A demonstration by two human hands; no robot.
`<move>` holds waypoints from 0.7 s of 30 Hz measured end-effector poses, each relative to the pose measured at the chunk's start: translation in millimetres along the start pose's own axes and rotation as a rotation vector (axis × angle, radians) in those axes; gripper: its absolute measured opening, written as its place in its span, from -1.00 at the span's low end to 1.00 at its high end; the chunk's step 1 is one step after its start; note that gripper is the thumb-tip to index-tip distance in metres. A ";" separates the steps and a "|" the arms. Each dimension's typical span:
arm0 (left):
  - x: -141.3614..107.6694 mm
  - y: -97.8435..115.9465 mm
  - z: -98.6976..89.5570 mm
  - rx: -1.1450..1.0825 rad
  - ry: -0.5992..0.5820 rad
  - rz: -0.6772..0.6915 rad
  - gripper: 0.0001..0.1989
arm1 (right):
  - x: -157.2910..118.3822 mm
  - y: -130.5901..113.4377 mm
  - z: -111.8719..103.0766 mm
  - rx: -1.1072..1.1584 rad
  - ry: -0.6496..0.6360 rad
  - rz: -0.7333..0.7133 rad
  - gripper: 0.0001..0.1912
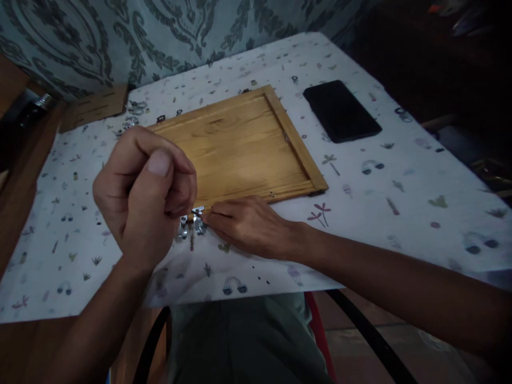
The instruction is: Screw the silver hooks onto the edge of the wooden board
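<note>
A framed wooden panel (236, 144) lies on the patterned tablecloth in front of me. Two small silvery metal fittings, a left one (183, 228) and a right one (198, 217), sit at its near edge. My right hand (252, 224) rests low against that edge, its fingers together and their tips at the right fitting. Raised closer to the camera, my left hand (146, 186) is curled closed with the thumb over the fingers. Whatever it may hold is hidden inside, and it covers the panel's near left corner.
A black phone-like slab (342, 111) lies right of the panel. More silvery metal pieces (136, 108) lie at the far left, beside a flat brown cardboard piece (96, 108). Several tiny dark bits (260, 277) show near the tablecloth's (400, 213) front edge.
</note>
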State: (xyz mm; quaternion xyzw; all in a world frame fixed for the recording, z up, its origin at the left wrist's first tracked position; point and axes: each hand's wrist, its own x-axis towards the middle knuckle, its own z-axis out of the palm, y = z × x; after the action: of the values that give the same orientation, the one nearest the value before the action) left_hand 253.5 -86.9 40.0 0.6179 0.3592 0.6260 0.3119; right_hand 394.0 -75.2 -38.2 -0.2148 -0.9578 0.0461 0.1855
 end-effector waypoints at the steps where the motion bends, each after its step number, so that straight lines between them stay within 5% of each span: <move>1: 0.8 -0.5 -0.6 -0.003 -0.007 0.008 -0.81 | 0.0 0.1 -0.1 -0.002 -0.001 0.000 -0.80; 21: 5.3 -1.1 -8.7 -0.121 -0.236 -0.007 -0.85 | 1.2 -1.0 0.3 -0.010 0.003 0.024 -0.81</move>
State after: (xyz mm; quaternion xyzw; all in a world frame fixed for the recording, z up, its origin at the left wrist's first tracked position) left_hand 244.6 -82.4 42.2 0.6661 0.2839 0.5683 0.3908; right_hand 392.5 -75.6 -37.9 -0.2274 -0.9550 0.0434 0.1851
